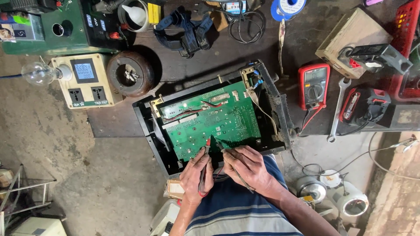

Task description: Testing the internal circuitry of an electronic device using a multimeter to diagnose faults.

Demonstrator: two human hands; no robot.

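Both hands grip meter probes, left hand [197, 172] the red probe [204, 168], right hand [247, 166] the black probe [234, 168], tips on the green circuit board [210, 126] near its front edge; a slip could bridge neighbouring solder joints.

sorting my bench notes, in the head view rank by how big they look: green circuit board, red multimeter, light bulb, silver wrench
1. green circuit board
2. red multimeter
3. silver wrench: longer than the multimeter but thin, so these two are close
4. light bulb

Bare forearms, grimy left hand [196, 176] and right hand [245, 168], blue garment with pale grey stripes [236, 214]
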